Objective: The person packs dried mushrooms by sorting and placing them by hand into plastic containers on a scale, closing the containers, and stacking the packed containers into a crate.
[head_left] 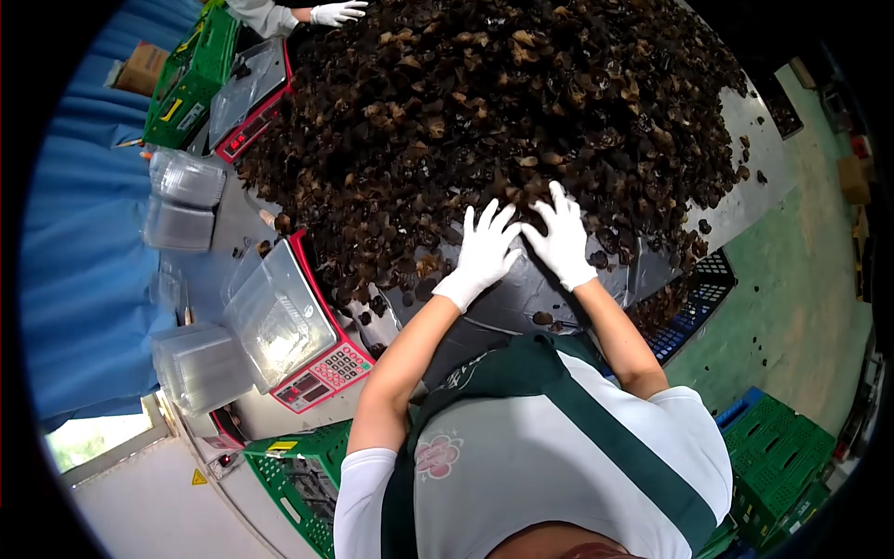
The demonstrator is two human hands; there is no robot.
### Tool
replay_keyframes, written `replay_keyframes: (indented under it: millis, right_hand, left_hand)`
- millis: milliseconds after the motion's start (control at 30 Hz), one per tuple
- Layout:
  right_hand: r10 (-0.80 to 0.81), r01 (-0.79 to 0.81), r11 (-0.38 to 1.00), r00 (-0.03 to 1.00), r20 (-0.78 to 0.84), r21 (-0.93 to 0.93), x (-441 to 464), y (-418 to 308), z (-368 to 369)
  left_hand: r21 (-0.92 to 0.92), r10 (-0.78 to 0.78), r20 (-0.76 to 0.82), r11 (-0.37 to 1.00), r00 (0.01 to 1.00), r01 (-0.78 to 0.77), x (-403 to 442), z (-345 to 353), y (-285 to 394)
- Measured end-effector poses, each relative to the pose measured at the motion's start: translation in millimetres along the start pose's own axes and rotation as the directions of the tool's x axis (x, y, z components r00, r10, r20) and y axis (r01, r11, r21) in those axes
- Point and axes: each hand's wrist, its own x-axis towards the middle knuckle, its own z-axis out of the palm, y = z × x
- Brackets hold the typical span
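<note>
At the near side, the torso is covered by my grey-and-green apron [494, 456]. A green crate [279, 484] stands near left; stacked green crates [780, 456] stand near right on the green floor [792, 261]. The table is covered in front of me by a dark, smooth sheet [521, 306]. On its left is the near scale [321, 374], with a clear tray [284, 312] on its platform and clear containers [196, 363] stacked just beside it. A dark blue crate [717, 279] containing dark pieces sits to the right.

My left hand [484, 250] and right hand [562, 240], both white-gloved, are set side by side, palms down, fingers spread apart, gripping nothing visible. They reach to the near edge of the pile of dark brown, curled pieces [503, 112], which covers the table's middle and far area.

Far left are a second scale [247, 112], a green crate with a yellow mark [191, 84] and a blue curtain [79, 252].

Fingertip contact with the pieces cannot be determined. Scale readings are illegible. Another person's gloved hand [337, 13] shows far left; the body is cut off. The pile's far limit fades into shadow.
</note>
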Motion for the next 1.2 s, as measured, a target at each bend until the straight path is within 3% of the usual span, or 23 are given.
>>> replay_keyframes:
  millis: [133,167,233,300,467,567,600,700,767,833,967,1033,1100,1167,1200]
  right_hand:
    - [-0.142,0.123,0.986,0.973,0.184,0.111,-39.7,-28.9,-10.9]
    - [-0.232,0.212,0.967,0.962,0.143,0.144,-47.5,-32.6,-10.7]
    - [-0.288,0.232,0.942,0.93,0.228,0.243,-61.9,-40.2,-13.7]
    - [-0.263,0.109,0.927,0.871,0.416,0.358,-78.9,-45.6,-14.4]
    - [-0.279,0.13,0.87,0.925,0.258,0.476,-41.7,-39.6,-42.7]
    - [-0.118,0.114,0.945,0.993,-0.007,0.307,7.8,-12.2,-45.0]
    - [-0.062,0.068,0.985,0.997,-0.042,0.159,19.6,2.1,-40.0]
    - [-0.015,0.021,0.981,0.999,0.034,-0.194,41.1,26.3,-21.7]
    - [-0.089,0.129,0.958,0.983,0.162,-0.256,23.7,22.2,-12.7]
    - [-0.072,0.108,0.988,0.951,0.3,-0.106,-7.0,3.9,-7.5]
    - [-0.239,0.209,0.968,0.938,0.252,0.143,-71.4,-32.3,-5.5]
    - [-0.296,0.272,0.955,0.873,0.388,0.115,-86.6,-55.4,-21.4]
    - [-0.448,0.368,0.893,0.773,0.449,0.258,-90.1,-51.3,-20.5]
    - [-0.45,0.363,0.891,0.787,0.423,0.273,-85.3,-50.3,-27.5]
    - [-0.429,0.214,0.876,0.757,0.493,0.433,-79.3,-45.9,-30.0]
  left_hand:
    - [0.021,0.034,-0.011,0.999,0.999,-0.034,-57.5,-12.8,11.5]
    - [0.012,0.029,-0.004,1.0,1.0,-0.029,-71.0,-13.7,13.3]
    - [0.009,0.0,0.01,1.0,1.0,0.0,-90.4,-18.9,14.5]
    - [0.016,-0.007,-0.013,1.0,1.0,0.007,-102.1,-28.1,14.2]
    - [-0.135,-0.082,-0.242,0.99,0.967,0.05,-92.3,-46.0,6.1]
    - [-0.22,-0.139,-0.336,0.973,0.932,0.066,-64.1,-42.2,-2.9]
    - [-0.205,-0.16,-0.309,0.974,0.938,0.099,-51.0,-42.2,-2.2]
    - [-0.12,-0.235,-0.117,0.968,0.965,0.221,-25.0,-29.4,2.2]
    - [0.003,-0.191,-0.021,0.982,0.981,0.191,-22.7,-19.0,6.2]
    - [0.035,-0.135,0.045,0.99,0.99,0.133,-35.4,-14.0,10.2]
    - [-0.005,-0.137,-0.085,0.99,0.987,0.138,-77.9,-16.3,18.8]
    - [0.031,-0.144,-0.072,0.989,0.987,0.147,-101.2,-22.0,20.9]
    - [-0.003,-0.179,-0.096,0.984,0.979,0.18,-122.5,-25.9,20.0]
    - [-0.023,-0.202,-0.129,0.979,0.971,0.2,-135.9,-30.7,17.5]
    - [-0.042,-0.222,-0.142,0.975,0.965,0.218,-138.4,-35.0,17.4]
